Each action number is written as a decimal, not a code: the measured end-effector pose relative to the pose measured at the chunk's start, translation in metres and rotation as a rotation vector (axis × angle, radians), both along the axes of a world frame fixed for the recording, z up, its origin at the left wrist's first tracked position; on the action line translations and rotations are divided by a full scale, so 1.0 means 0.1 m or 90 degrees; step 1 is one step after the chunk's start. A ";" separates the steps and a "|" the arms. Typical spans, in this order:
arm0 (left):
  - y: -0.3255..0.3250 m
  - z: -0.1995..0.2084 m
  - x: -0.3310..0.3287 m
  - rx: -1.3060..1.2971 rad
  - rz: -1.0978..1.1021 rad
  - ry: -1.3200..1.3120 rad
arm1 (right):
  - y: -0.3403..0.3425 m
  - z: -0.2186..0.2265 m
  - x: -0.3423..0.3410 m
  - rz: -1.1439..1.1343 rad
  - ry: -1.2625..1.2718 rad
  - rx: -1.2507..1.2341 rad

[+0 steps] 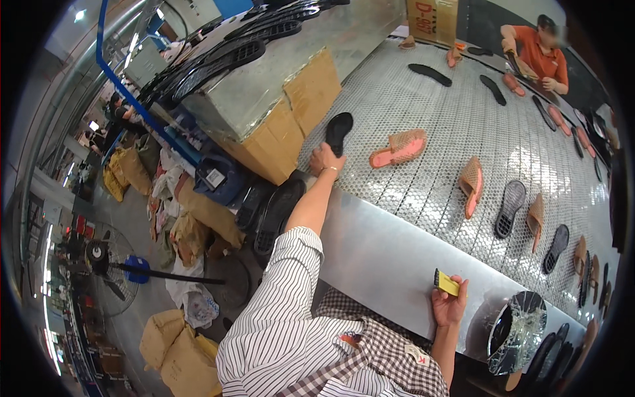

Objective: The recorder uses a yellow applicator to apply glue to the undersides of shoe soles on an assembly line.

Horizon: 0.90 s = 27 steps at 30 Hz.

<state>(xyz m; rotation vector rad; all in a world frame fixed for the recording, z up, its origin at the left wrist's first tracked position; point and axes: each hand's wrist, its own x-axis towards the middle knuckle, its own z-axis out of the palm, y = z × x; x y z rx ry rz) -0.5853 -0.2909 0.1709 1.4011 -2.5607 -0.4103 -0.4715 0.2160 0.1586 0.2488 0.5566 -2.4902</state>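
Observation:
My left hand (325, 159) is stretched forward to the mesh conveyor belt (383, 99), its fingers closed on the near end of a black shoe sole (340, 130). A yellow-handled brush (448, 283) with short dark bristles is gripped in my right hand (450, 306), above the metal ledge (377, 241). To the right of the left hand lies a tan woven slipper upper (405, 144) with a pink insole. Another woven slipper upper (471, 185) stands farther right, beside a black sole (510, 208).
A round black pan (516, 334) with whitish stringy residue sits right of my right hand. Cardboard (284, 132) edges a bench stacked with black soles (225, 63) at left. Across the belt a person (539, 56) in orange works. A fan (106, 258) stands at lower left.

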 end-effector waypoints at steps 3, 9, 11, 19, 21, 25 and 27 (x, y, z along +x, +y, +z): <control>0.14 0.03 0.22 -0.012 -0.014 0.186 | 0.01 0.00 0.05 0.016 -0.006 0.007; 0.71 0.48 1.77 -0.229 -0.257 0.267 | -0.03 0.00 0.02 0.004 0.031 0.023; 0.82 0.62 2.25 -0.252 -0.256 0.254 | -0.04 0.00 0.00 0.018 0.032 0.023; 0.63 0.54 3.38 -0.297 -0.010 -0.003 | -0.13 0.02 0.02 0.007 0.025 0.034; 0.78 0.68 3.26 -0.295 -0.061 0.104 | -0.16 0.05 0.04 -0.011 0.020 0.066; 1.18 0.69 2.73 -0.246 -0.242 0.266 | -0.22 0.03 0.10 0.006 0.047 0.052; 1.38 0.52 2.21 -0.141 -0.329 0.350 | -0.24 0.05 0.10 -0.006 0.044 0.043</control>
